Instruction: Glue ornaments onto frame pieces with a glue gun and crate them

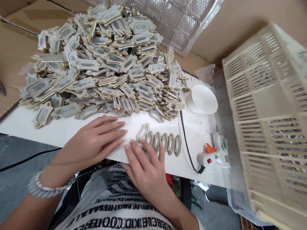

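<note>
My left hand lies flat on the white tabletop with its fingers stretched toward the right. Near the front edge, my right hand is spread, its fingertips at the left end of a row of small frame-shaped plates. Several of these grey, scalloped plates stand side by side there. The leftmost plate tilts and overlaps its neighbour, just beyond my right fingertips. Behind both hands rises a large heap of similar plates, grey-faced with tan edges, and a few show a silver pattern.
A white bowl stands right of the heap. Beside it a black cable runs to a white device with an orange part. A cream plastic crate fills the right side. Clear divided trays lean at the back.
</note>
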A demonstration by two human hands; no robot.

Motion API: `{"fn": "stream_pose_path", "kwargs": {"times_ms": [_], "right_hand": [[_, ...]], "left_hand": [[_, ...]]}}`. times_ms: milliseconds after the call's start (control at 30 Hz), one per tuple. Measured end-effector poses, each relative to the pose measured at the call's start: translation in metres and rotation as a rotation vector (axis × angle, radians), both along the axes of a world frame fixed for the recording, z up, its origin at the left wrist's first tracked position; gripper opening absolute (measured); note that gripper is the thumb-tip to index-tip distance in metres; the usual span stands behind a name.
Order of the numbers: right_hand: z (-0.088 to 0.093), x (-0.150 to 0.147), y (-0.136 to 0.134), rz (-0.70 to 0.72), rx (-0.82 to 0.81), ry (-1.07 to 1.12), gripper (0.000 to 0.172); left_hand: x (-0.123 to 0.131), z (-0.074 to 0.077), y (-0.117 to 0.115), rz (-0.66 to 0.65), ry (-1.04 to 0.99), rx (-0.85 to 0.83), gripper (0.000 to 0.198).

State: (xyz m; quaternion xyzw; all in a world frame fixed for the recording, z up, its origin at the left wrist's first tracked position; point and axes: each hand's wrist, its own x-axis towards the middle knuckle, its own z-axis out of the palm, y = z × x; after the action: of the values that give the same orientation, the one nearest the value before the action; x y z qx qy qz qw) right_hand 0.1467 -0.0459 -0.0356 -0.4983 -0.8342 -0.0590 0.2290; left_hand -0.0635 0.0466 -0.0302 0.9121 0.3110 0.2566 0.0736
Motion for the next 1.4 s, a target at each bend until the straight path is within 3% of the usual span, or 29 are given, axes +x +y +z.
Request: {"fn": "stream_pose_path", "kwargs": {"times_ms": [200, 500, 767, 1033, 1133, 1400], "right_hand": [[-0.005, -0.002, 0.0, 0.023, 0.04, -0.001, 0.022], [-0.003, 0.001, 0.001, 0.164, 0.055, 0.037, 0.029], [-0.015, -0.007, 0.0, 0.19, 0.248, 0.126, 0.016], [-0.016, -0.008, 0.001, 0.201, 0.263, 0.162, 0.014], [-0.016, -0.007, 0.001, 0.209, 0.261, 0.154, 0.016], [-0.005, 0.001, 0.009, 0.267, 0.214, 0.204, 0.017]], "left_hand": [[-0.002, 0.0, -0.001, 0.023, 0.002, -0.018, 0.025], [-0.001, 0.003, 0.0, 0.039, 0.015, -0.025, 0.025], [0.0, -0.001, -0.002, 0.06, -0.046, -0.085, 0.026], [-0.004, 0.002, -0.005, 0.059, 0.0, -0.042, 0.032], [-0.007, 0.008, -0.011, 0.087, -0.039, -0.006, 0.042], [-0.014, 0.015, -0.027, 0.278, -0.218, 0.036, 0.045]]}}
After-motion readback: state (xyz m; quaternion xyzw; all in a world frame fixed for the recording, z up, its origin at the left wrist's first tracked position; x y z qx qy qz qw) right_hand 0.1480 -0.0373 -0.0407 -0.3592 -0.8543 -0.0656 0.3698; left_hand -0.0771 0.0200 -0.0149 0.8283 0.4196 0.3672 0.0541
